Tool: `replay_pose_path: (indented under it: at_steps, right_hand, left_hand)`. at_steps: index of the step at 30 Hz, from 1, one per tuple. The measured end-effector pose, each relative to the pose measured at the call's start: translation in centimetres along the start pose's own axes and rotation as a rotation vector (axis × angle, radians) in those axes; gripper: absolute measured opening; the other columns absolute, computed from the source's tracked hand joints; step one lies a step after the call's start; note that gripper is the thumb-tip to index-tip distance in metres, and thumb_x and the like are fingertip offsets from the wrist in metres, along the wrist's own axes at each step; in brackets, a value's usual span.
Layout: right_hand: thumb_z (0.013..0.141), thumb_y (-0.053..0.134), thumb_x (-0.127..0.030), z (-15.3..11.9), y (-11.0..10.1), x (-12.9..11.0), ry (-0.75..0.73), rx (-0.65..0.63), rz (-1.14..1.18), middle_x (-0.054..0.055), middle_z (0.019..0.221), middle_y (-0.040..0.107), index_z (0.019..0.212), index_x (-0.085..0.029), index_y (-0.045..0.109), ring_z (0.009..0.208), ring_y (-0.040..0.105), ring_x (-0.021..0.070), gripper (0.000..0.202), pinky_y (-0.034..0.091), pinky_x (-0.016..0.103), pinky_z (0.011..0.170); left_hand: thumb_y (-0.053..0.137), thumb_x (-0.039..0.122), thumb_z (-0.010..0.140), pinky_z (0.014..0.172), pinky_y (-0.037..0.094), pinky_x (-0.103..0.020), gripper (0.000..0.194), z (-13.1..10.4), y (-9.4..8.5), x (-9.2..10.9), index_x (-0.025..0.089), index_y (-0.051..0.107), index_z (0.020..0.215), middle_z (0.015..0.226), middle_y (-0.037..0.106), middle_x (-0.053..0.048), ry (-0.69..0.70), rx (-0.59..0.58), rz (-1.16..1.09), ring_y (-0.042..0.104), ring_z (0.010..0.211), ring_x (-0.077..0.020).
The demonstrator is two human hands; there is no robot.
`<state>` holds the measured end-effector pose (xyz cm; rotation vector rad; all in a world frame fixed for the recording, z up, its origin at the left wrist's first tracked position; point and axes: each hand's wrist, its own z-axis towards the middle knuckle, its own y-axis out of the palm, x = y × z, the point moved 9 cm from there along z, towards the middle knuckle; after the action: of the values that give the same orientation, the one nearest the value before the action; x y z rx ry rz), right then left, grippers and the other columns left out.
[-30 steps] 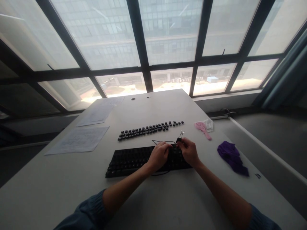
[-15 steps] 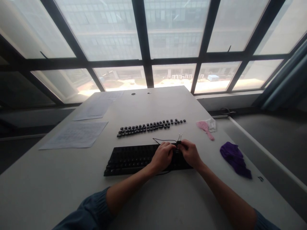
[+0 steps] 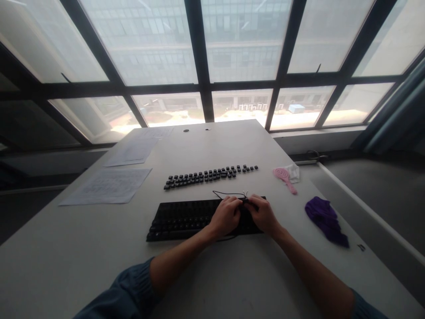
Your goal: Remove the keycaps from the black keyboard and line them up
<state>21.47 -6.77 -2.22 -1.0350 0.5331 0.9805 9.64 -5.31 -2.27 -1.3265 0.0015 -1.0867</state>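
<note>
A black keyboard (image 3: 186, 217) lies before me, its lower left keys still capped and its upper part a bare dark plate. Over its right half, my left hand (image 3: 226, 215) and my right hand (image 3: 264, 215) meet, fingers closed in a pinch. Between their fingertips is a small black keycap puller (image 3: 245, 200) with two thin wire prongs sticking up and away from me. My fingers hide most of it, and whether a keycap is in it cannot be made out. Behind the keyboard, loose black keycaps (image 3: 206, 176) stand in rows on the white table (image 3: 212, 148).
A thin black cable (image 3: 227, 193) loops behind the keyboard. Printed papers (image 3: 106, 186) lie at the left. To the right are a pink hairbrush (image 3: 282, 174) on a white tissue, a purple cloth (image 3: 325, 221) and a small dark item (image 3: 361, 247) near the table edge.
The wire prongs have tipped lower and shifted slightly left between my fingertips. Both hands stay together over the keyboard. The whole view has shifted a little.
</note>
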Motion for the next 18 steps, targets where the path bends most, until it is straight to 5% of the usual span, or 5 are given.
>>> replay_pose_path:
  at_steps: [4, 18]
  right_hand:
    - [0.089, 0.056, -0.017, -0.2, -0.3, 0.1, -0.002, 0.052, -0.004, 0.001, 0.072, 0.057, 0.071, -0.020, 0.059, 0.070, 0.054, 0.0176, 0.018, 0.041, 0.028, 0.067]
    - [0.091, 0.055, -0.022, -0.3, -0.3, -0.1, -0.035, 0.072, 0.100, 0.003, 0.078, 0.063, 0.078, -0.021, 0.066, 0.074, 0.059, 0.0187, 0.017, 0.047, 0.030, 0.072]
  left_hand:
    - [0.063, 0.020, 0.081, 0.084, 0.046, -0.034, 0.002, 0.5, 0.5, 0.1, 0.019, 0.063, 0.084, 0.092, 0.062, -0.006, 0.012, -0.049, 0.028, 0.056, 0.093, -0.0223]
    - [0.055, 0.015, 0.089, 0.091, 0.047, -0.036, 0.009, 0.5, 2.3, 0.0, 0.018, 0.061, 0.095, 0.100, 0.061, -0.008, 0.026, -0.101, 0.039, 0.055, 0.100, -0.0230]
